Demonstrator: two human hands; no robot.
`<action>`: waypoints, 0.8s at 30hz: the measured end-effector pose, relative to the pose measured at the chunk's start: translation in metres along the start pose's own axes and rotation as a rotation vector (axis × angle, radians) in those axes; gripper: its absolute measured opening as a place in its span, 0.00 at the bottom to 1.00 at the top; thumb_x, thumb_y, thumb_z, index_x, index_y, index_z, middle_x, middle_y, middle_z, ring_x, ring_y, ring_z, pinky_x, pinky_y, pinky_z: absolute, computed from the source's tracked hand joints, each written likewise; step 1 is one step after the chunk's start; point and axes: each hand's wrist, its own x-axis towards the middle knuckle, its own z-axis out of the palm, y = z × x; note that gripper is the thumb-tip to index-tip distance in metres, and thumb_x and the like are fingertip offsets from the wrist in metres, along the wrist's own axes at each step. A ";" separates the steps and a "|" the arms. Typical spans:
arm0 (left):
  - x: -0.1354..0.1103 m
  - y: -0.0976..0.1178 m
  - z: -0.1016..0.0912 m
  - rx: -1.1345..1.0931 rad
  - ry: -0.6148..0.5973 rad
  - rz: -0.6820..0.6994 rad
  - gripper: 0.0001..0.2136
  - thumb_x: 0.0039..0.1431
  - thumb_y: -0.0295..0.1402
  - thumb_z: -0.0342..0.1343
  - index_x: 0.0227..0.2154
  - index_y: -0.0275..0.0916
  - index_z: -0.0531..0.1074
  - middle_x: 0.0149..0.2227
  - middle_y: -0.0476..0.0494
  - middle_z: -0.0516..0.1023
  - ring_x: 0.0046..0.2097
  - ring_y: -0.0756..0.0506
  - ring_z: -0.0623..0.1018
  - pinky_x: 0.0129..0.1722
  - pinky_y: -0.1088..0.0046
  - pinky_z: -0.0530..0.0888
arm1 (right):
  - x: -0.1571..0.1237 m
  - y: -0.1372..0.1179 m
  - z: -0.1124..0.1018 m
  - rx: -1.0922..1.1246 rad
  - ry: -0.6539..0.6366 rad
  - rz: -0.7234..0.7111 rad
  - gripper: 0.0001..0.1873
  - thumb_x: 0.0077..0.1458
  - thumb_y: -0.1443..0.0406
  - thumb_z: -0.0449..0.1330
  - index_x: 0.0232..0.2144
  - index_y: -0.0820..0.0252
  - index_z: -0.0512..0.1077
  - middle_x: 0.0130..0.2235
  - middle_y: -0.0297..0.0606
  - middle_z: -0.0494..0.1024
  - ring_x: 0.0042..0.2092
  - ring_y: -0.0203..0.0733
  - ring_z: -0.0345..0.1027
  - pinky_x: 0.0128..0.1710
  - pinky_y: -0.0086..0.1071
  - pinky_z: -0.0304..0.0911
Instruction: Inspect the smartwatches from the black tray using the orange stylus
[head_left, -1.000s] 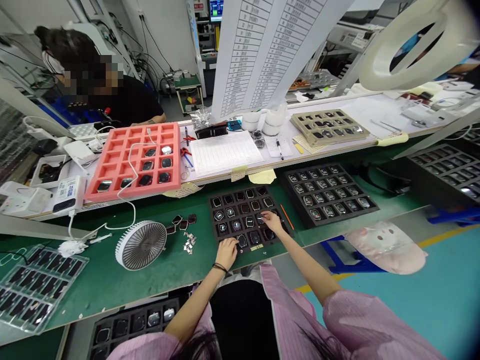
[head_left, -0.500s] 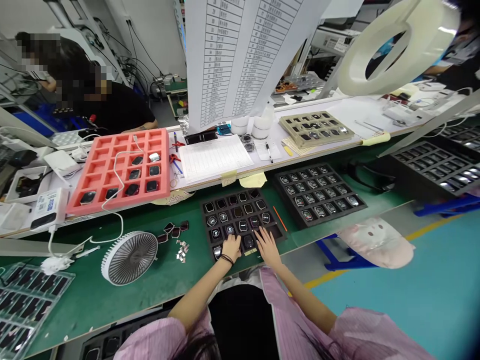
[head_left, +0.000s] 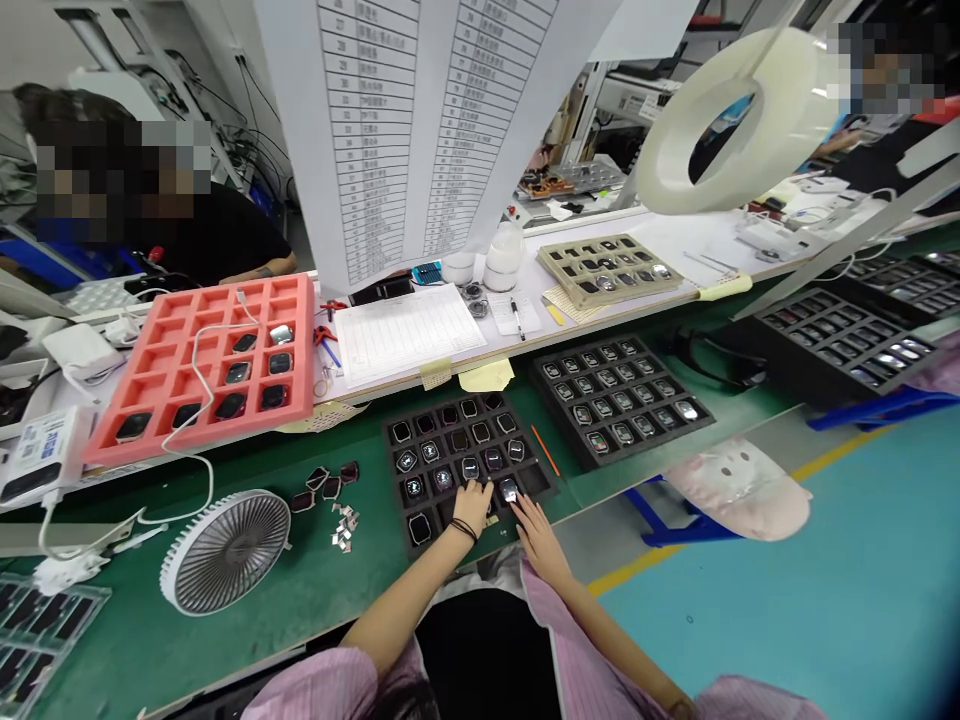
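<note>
My left hand (head_left: 472,506) reaches over the front row of a dark foam tray (head_left: 551,489), its fingers bent down together over a pocket; what lies under them is hidden. A black band circles its wrist. Right beside it, a smartwatch (head_left: 509,489) with a bright, reflecting face sits in the front row. My right hand (head_left: 541,538) has its fingers stretched out, fingertips at the near edge of that watch. Several more square watches (head_left: 469,468) fill the rows behind. The front-left pocket holds another watch (head_left: 420,528).
A second watch tray (head_left: 622,400) stands to the right, with an orange stick (head_left: 545,450) between. To the left are a white fan (head_left: 225,550), small metallic pieces (head_left: 344,528) and loose watch parts (head_left: 326,486). A pink foam tray (head_left: 202,350) rests on the shelf. A co-worker sits behind it.
My left hand has moved right along the front row. My right hand has drawn back toward me, uncovering the bright watch. The view has shifted slightly.
</note>
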 end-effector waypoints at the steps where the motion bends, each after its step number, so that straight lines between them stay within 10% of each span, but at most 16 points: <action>1: 0.001 -0.001 -0.001 0.001 -0.007 0.001 0.18 0.62 0.36 0.54 0.53 0.37 0.64 0.51 0.39 0.70 0.53 0.39 0.70 0.51 0.54 0.68 | 0.000 0.000 -0.002 0.010 0.000 0.004 0.26 0.66 0.66 0.43 0.65 0.53 0.53 0.65 0.43 0.60 0.67 0.46 0.48 0.62 0.52 0.53; 10: 0.021 0.022 -0.026 -0.046 -0.001 -0.048 0.17 0.54 0.32 0.59 0.47 0.40 0.68 0.46 0.41 0.75 0.51 0.42 0.72 0.49 0.68 0.70 | -0.010 -0.007 -0.011 0.176 0.182 0.144 0.22 0.65 0.66 0.44 0.59 0.51 0.61 0.61 0.44 0.65 0.63 0.49 0.57 0.60 0.54 0.57; 24: 0.067 0.089 -0.010 0.181 -0.062 -0.236 0.11 0.64 0.25 0.47 0.46 0.33 0.71 0.43 0.34 0.77 0.46 0.40 0.78 0.38 0.62 0.77 | 0.011 0.004 -0.023 0.372 0.402 0.355 0.17 0.63 0.61 0.47 0.50 0.46 0.69 0.50 0.44 0.73 0.52 0.53 0.69 0.50 0.48 0.69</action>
